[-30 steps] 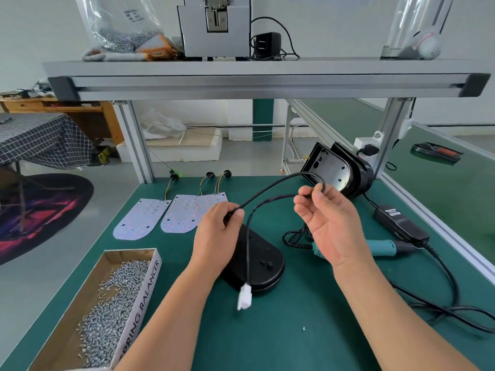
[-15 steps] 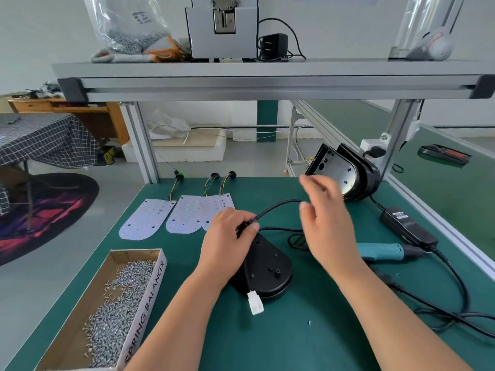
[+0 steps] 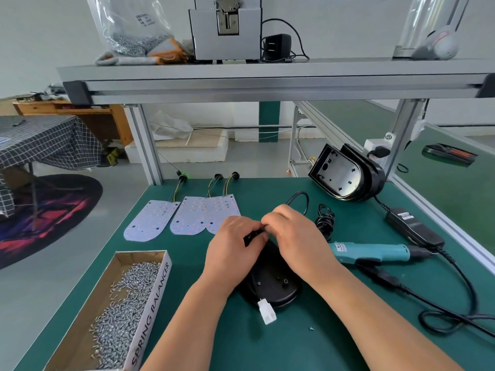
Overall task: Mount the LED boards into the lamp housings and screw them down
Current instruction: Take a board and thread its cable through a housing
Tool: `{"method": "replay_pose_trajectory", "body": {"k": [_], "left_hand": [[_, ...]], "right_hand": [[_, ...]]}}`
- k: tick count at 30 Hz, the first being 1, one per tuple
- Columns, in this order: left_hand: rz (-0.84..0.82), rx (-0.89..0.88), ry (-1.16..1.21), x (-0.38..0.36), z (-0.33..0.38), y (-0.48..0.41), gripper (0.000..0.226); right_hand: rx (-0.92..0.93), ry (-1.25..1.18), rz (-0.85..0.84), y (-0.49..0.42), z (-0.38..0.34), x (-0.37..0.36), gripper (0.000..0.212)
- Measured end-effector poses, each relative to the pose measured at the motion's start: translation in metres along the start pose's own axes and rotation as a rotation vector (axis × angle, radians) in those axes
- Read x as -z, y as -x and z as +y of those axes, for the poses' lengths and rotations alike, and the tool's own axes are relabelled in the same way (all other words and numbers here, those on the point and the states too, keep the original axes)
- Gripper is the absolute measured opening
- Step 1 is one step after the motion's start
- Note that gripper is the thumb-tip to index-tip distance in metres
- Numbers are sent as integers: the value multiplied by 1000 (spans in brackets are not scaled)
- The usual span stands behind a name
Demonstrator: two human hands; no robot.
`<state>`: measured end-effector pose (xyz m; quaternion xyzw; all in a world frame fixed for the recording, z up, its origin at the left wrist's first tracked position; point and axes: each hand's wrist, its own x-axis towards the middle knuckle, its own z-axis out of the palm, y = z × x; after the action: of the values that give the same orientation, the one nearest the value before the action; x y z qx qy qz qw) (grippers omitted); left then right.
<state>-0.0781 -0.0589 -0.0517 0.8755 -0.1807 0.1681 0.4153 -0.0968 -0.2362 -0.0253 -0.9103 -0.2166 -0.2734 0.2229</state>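
Note:
A black lamp housing (image 3: 270, 286) lies flat on the green mat in front of me. Its black cable (image 3: 300, 196) loops out behind my hands, and a white connector (image 3: 267, 313) lies at the housing's near edge. My left hand (image 3: 233, 253) pinches the cable where it enters the top of the housing. My right hand (image 3: 294, 236) meets it there, fingers curled on the same cable. Three white LED boards (image 3: 184, 218) with wire tails lie side by side to the left. A second black housing (image 3: 345, 174) stands tilted at the back right.
A cardboard box of screws (image 3: 117, 311) sits at the near left. A teal electric screwdriver (image 3: 372, 251) lies right of my hands, with a black power adapter (image 3: 413, 228) and cords trailing along the right edge. An aluminium shelf (image 3: 267, 79) spans overhead.
My right hand has come down from the raised cable loop to my left hand at the housing's top. The cable now lies lower, and the white connector rests at the housing's edge.

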Motion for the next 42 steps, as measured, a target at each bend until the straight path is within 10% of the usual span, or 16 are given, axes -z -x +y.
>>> {"method": "replay_pose_trajectory", "body": {"k": [31,38,42], "left_hand": [[-165,235,-126,9,4,1,34],[-299,370,-271,22,1,-1,104],[-320,467,-375,30,6,-3,84]], "right_hand": [[-36,-33,164,2,3,-3,8],[-152,9,237,1,8,2,7],[-215,142,280,0,10,4,8]]}}
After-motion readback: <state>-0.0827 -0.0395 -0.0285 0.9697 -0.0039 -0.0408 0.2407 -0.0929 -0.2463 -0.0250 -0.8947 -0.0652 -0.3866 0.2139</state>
